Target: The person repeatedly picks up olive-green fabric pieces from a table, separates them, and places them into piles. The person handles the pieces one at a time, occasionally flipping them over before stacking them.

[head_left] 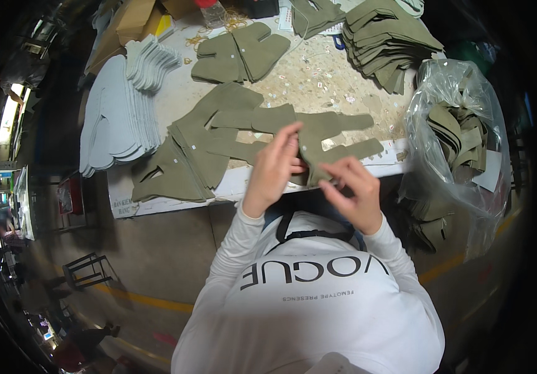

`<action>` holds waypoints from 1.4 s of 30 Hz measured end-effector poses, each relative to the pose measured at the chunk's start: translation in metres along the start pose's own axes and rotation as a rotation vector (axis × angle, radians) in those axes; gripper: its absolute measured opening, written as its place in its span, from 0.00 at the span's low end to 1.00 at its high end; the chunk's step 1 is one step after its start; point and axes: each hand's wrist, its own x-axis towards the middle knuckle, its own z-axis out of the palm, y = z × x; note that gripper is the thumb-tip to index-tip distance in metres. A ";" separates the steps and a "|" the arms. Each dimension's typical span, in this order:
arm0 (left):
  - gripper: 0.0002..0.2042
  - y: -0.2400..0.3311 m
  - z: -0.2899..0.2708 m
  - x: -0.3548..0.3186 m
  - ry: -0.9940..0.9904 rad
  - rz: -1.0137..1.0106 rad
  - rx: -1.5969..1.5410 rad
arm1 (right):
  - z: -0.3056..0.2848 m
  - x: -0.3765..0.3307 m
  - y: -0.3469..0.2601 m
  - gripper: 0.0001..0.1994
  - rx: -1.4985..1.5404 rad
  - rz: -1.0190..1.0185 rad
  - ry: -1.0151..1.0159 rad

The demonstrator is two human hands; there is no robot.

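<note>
Several flat olive cut pieces, fabric-like with rounded lobes and notches, lie about my hands. One olive cut piece with two long tabs pointing right is at the table's front edge. My left hand grips its left edge, fingers pointing up along it and thumb near the middle. At the lower edge of the same piece, my right hand has curled fingers, thumb and forefinger at its near corner. To the left, more olive cut pieces overlap, and some reach under my left hand. Small pale labels dot several pieces.
Light grey cut pieces are stacked at the left. Olive piles lie at the back middle and back right. A clear plastic bag with olive pieces hangs by the right edge. Scraps litter the white table; a stool stands behind left.
</note>
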 end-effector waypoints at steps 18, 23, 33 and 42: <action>0.23 0.003 -0.129 -0.040 0.256 0.178 0.342 | 0.019 0.046 0.036 0.24 0.627 0.283 -0.038; 0.23 -0.010 -0.131 -0.042 0.279 0.187 0.321 | 0.048 0.058 0.033 0.35 0.679 0.292 -0.009; 0.24 -0.006 -0.101 -0.039 0.207 0.191 0.273 | -0.005 0.051 0.038 0.20 0.315 0.286 -0.279; 0.21 -0.015 -0.048 -0.034 0.235 0.186 0.252 | -0.134 0.039 -0.003 0.27 0.430 0.214 -0.013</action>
